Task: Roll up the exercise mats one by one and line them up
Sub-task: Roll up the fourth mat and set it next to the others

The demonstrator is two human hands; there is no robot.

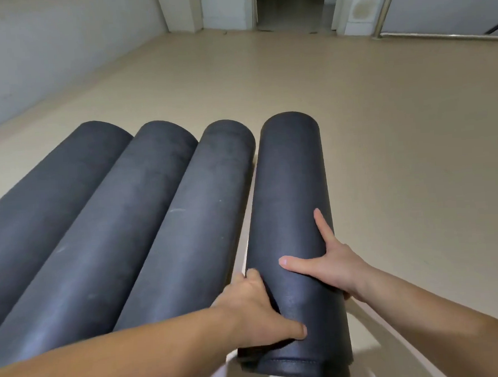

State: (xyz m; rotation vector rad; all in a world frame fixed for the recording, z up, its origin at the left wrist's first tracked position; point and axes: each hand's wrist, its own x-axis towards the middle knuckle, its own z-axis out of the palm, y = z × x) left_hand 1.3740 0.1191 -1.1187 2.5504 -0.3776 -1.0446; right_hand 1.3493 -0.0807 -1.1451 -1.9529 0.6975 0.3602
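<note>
On the beige floor, three rolls lie touching, side by side, at left. The fourth roll lies just right of them across a narrow gap, its near end between both hands. The left hand grips its left flank, thumb on top. The right hand clasps its right flank: thumb across the top, index finger straight along the side, other fingers hidden.

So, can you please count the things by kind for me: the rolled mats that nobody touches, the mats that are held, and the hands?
3 free mats
1 held mat
2 hands: left hand, right hand
Total: 6
</note>
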